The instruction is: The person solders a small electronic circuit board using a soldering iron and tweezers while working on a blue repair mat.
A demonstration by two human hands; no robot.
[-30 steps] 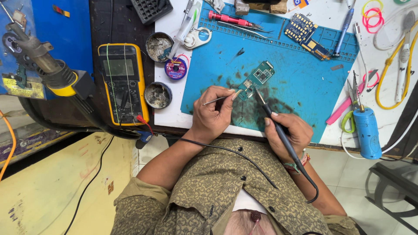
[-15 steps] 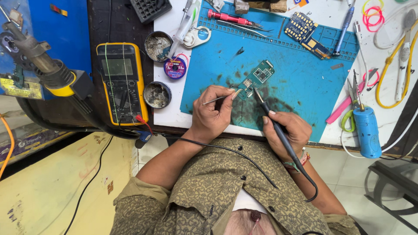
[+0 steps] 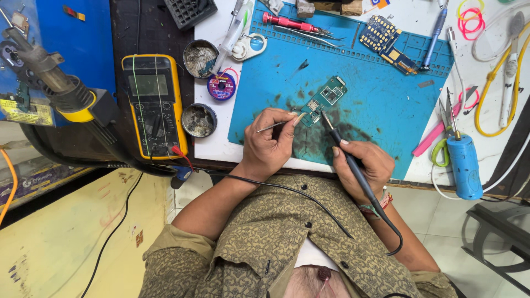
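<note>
A small green circuit board [image 3: 327, 97] lies on a stained blue work mat [image 3: 381, 77]. My left hand [image 3: 269, 144] pinches thin metal tweezers [image 3: 274, 126], their tips at the board's near corner. My right hand [image 3: 364, 164] grips a black soldering iron [image 3: 343, 148] like a pen; its tip touches the board's near edge. The iron's black cable runs back over my wrist and across my lap.
A yellow multimeter [image 3: 154, 105] lies left of the mat, beside two round tins [image 3: 199, 120] and a solder spool [image 3: 221, 86]. A hot-air nozzle [image 3: 49, 83] is at far left. A red screwdriver [image 3: 290, 23], another circuit board [image 3: 386, 41], a blue cylinder tool [image 3: 465, 165] and cables lie around.
Nothing has visibly moved; both hands hold the same pose at the board.
</note>
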